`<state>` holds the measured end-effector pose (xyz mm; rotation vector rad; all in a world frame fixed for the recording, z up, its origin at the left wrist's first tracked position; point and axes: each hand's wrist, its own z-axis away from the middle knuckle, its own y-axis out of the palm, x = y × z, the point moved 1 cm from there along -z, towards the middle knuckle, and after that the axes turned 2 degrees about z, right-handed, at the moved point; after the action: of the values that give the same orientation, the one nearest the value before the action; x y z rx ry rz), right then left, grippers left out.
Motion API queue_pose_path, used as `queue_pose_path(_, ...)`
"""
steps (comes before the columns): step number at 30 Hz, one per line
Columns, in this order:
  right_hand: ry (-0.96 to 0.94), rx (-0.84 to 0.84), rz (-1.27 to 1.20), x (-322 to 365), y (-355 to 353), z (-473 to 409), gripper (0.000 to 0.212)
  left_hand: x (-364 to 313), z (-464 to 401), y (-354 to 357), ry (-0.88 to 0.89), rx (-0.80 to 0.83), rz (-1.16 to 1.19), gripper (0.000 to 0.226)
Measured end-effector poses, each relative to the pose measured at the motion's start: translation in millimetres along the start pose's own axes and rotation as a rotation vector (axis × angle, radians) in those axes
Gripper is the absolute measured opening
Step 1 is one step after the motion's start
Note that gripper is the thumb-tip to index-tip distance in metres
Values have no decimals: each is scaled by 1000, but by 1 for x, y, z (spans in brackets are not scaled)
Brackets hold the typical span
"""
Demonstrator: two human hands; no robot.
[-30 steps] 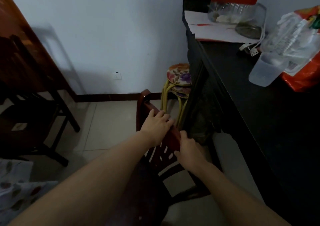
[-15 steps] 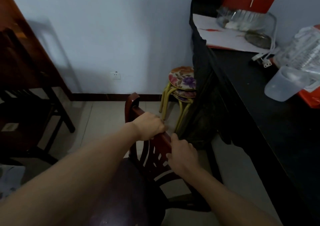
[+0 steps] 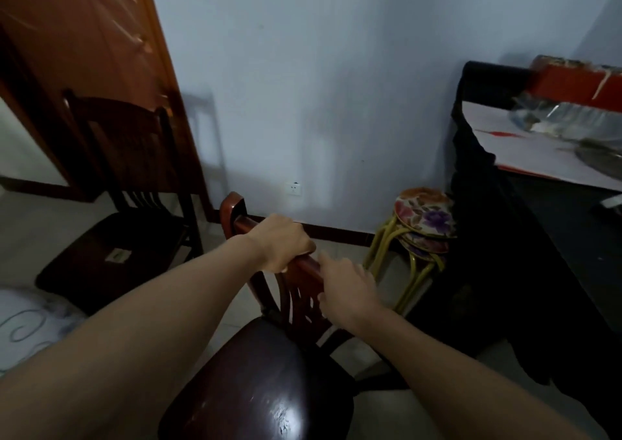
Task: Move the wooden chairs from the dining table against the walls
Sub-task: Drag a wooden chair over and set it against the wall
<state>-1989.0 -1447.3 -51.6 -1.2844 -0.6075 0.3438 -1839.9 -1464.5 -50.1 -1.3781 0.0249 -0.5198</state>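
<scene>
A dark reddish wooden chair [image 3: 266, 385] stands in front of me, its glossy seat toward me and its curved back rail facing the pale wall [image 3: 319, 96]. My left hand [image 3: 281, 244] is clenched over the top rail. My right hand [image 3: 346, 288] grips the rail's right end, fingers wrapped around the back. A second dark wooden chair [image 3: 124, 183] stands at the left beside a brown door. The dining table [image 3: 552, 244], covered in black cloth, is on the right.
Stacked stools [image 3: 422, 224] with floral seats and yellow legs stand by the wall next to the table. A wall socket [image 3: 295, 188] sits low on the wall. The table holds a red box [image 3: 579, 82] and white paper. Patterned white fabric [image 3: 30, 325] lies at lower left.
The chair has swung left, away from the table, with both hands on its top rail. My view has turned left, bringing the door and second chair further in.
</scene>
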Motion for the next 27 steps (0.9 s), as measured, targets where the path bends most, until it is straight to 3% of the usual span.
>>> queue_pose_path(7,-161,-51,90,-5,-31,-78,47,61,-30,-5,-159,-42,24,21)
queue_pose_path(17,-331,-34,100,-79,-83,-216,47,132,-150,-29,-270,50,-17,20)
queue_pose_path(23,-330,2,171,-100,-101,-289,39,173,-207,-23,-282,24,10,17)
queue_pose_path(27,-304,26,227,-107,-108,-348,47,212,-242,-17,-260,-21,49,18)
